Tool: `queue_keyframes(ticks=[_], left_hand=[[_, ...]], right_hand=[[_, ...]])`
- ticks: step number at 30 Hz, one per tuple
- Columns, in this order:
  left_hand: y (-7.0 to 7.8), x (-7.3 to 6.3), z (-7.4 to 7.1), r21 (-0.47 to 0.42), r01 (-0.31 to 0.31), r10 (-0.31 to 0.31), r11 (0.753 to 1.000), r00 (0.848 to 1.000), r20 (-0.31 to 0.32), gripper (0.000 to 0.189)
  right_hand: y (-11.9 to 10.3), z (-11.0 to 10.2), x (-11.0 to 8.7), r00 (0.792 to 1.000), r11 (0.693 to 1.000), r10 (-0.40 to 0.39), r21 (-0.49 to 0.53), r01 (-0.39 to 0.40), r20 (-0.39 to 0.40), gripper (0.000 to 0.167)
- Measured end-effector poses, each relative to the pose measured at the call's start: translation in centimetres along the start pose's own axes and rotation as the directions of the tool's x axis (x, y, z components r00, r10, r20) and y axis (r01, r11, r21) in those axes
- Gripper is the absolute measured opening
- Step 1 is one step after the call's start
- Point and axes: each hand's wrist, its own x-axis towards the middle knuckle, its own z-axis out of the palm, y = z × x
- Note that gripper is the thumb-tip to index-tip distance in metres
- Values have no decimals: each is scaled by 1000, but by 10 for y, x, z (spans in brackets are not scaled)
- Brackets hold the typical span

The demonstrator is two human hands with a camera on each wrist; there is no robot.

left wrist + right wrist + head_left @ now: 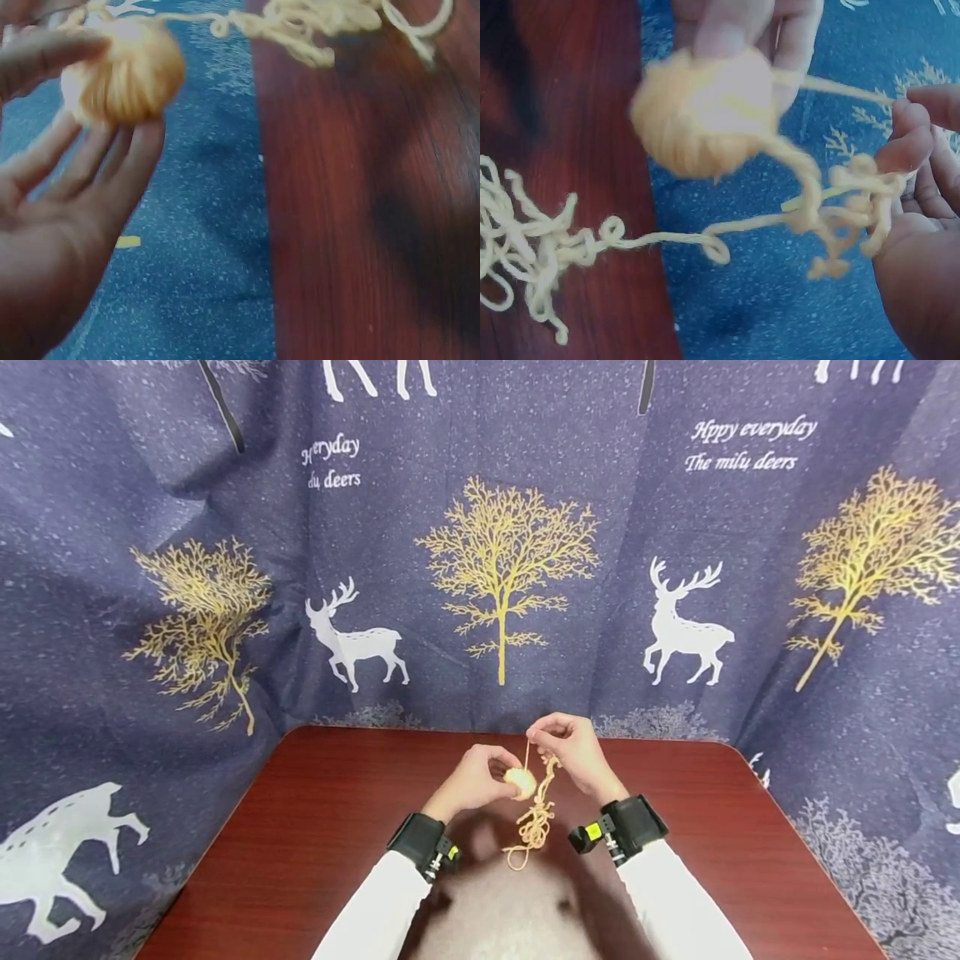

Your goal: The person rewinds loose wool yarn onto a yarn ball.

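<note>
My left hand (477, 778) holds a small ball of pale yellow yarn (521, 782) between thumb and fingers; the left wrist view shows the wound yarn ball (124, 75) up close. To its right and a little higher, my right hand (572, 748) pinches a yarn strand (840, 88) that runs taut from the ball to the thumb and fingertip. Loose, kinked yarn also hangs at the right hand's fingers. From there it trails down into a tangled heap of yarn (535, 827), whose loops show in the right wrist view (525, 247).
A dark red wooden table (337, 827) lies under both hands. Behind it hangs a blue cloth (465, 610) printed with white deer and golden trees. Each wrist wears a black band with a small camera, such as the right wrist camera (588, 835).
</note>
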Motion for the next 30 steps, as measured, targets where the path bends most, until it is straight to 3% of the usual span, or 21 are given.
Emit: queue_keyframes(ticks=[3, 6, 10, 12, 14, 18, 21, 23, 27, 30], left_hand=[[7, -2, -3, -217, -28, 48, 976, 995, 85, 32], [16, -2, -7, -400, -48, 86, 915, 993, 77, 36], [25, 1, -9, -567, -80, 64, 820, 997, -48, 39], [28, 4, -8, -610, -101, 22, 786, 990, -136, 39], [29, 7, -7, -631, -113, -36, 767, 975, -217, 37], [30, 12, -4, -617, -106, -160, 780, 919, -360, 31], [30, 15, -2, -575, -83, -223, 814, 869, -441, 31], [29, 15, 0, -527, -71, -229, 847, 846, -482, 32], [24, 13, 6, -324, -41, -147, 945, 831, -536, 32], [17, 9, 11, -109, -11, -49, 994, 844, -534, 33]], right_hand=[[3, -3, 4, 1000, 996, 27, 83, -25, -13, 13], [9, -4, 4, 999, 988, 49, 149, -47, -7, 10], [16, -1, -2, 998, 982, 62, 177, -64, 16, 6], [19, 1, -4, 998, 983, 60, 175, -63, 23, 10], [21, 5, -6, 998, 984, 57, 167, -59, 17, 12], [19, 13, -11, 998, 993, 59, 104, -59, 2, 7], [17, 17, -15, 998, 998, 63, 17, -63, 2, 11], [15, 19, -17, 998, 998, 60, -26, -60, 6, 14], [12, 19, -17, 999, 998, 34, -46, -33, 9, 13], [10, 17, -16, 1000, 999, 29, -38, -29, 9, 12]])
